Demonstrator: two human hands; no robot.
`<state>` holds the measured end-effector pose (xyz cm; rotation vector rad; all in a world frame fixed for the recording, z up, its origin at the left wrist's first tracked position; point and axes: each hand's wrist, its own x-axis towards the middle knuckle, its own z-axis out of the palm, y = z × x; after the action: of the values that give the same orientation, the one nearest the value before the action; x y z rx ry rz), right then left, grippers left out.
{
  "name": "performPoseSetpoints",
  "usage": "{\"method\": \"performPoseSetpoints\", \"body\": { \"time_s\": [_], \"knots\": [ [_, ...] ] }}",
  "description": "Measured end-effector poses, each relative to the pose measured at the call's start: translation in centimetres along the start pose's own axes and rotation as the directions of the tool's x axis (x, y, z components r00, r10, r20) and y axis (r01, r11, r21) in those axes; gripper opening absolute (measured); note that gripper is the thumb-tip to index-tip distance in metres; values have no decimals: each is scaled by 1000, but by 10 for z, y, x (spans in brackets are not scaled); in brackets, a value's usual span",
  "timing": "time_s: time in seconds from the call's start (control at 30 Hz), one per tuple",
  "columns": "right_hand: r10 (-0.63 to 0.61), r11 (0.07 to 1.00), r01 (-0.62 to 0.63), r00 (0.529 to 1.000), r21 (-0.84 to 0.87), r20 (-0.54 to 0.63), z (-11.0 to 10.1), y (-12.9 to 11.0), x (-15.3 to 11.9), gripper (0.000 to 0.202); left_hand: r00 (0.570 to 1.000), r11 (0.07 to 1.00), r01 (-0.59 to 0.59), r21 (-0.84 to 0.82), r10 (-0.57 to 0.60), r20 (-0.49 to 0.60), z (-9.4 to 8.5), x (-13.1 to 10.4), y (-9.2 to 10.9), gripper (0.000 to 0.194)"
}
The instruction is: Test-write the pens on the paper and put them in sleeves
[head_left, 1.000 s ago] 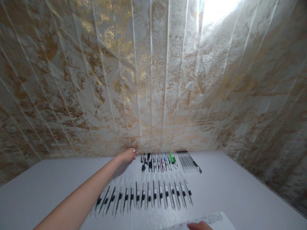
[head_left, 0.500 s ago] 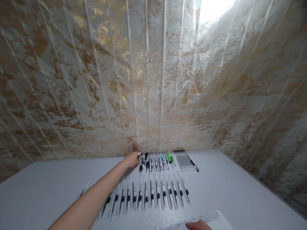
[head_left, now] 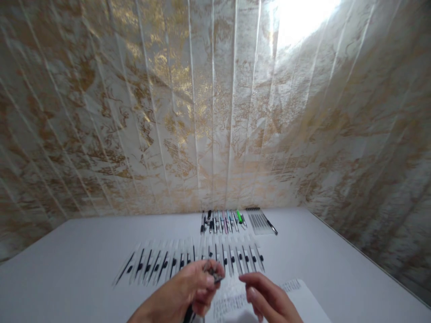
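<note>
My left hand (head_left: 193,287) is closed around a pen (head_left: 189,313); its dark end pokes out below my fingers and a shiny silver part shows above them. Motion blurs the pen, and my fingers hide its middle. Just to the right, my right hand (head_left: 267,296) hovers with bent fingers apart, holding nothing that I can see. Beneath and between both hands lies a sheet of paper with handwriting (head_left: 291,287). Beyond them runs a long row of clear pen barrels (head_left: 230,260), with dark refills and small black parts laid alongside.
Farther back sits a group of assorted pens (head_left: 225,222), with a bright green one (head_left: 239,216) among them. Right of it is a clear pack of refills (head_left: 259,222) with a black pen (head_left: 272,226) along its edge. A patterned gold-and-silver curtain (head_left: 215,112) rises behind the white table (head_left: 67,260).
My left hand has come back from the left end of the far pen group with the pen in it. My right hand has risen farther into view, nearer the left.
</note>
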<state>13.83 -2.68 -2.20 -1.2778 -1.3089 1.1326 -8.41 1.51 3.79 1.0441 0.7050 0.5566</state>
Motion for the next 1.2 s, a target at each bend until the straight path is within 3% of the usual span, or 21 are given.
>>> {"method": "performPoseSetpoints", "body": {
  "time_s": [0.13, 0.2, 0.27, 0.33, 0.43, 0.53, 0.6, 0.77, 1.2],
  "knots": [
    [-92, 996, 94, 979, -6, 182, 21, -47, 12, 32, 979, 983, 48, -177, -11, 204, 27, -13, -15, 37],
    [-52, 997, 31, 950, 72, 307, 31, -60, 16, 29, 970, 980, 44, -193, 5, 243, 31, -15, -17, 36],
    [-28, 988, -29, 935, 153, 354, 39, -66, 21, 31, 967, 980, 49, -190, 1, 253, 29, -16, -16, 35],
    [-56, 977, -7, 958, 215, 282, 39, -69, 26, 32, 971, 984, 77, -161, -37, 238, 24, -18, -15, 34],
    [-113, 941, 84, 991, 327, 70, 23, -74, 35, 33, 979, 993, 103, -65, -89, 183, 16, -20, -13, 36],
    [-105, 914, 140, 988, 381, -112, -3, -80, 43, 36, 979, 991, 131, 39, -136, 154, 12, -21, -11, 34],
    [-99, 918, 155, 981, 366, -166, -19, -83, 45, 37, 979, 988, 145, 53, -151, 140, 10, -21, -10, 33],
    [-80, 930, 135, 982, 341, -169, -34, -86, 44, 40, 977, 992, 128, 2, -126, 172, 6, -19, -14, 32],
    [-43, 935, 57, 998, 350, -48, -20, -76, 43, 39, 975, 995, 94, 46, -101, 198, 8, -23, -9, 29]
  ]
}}
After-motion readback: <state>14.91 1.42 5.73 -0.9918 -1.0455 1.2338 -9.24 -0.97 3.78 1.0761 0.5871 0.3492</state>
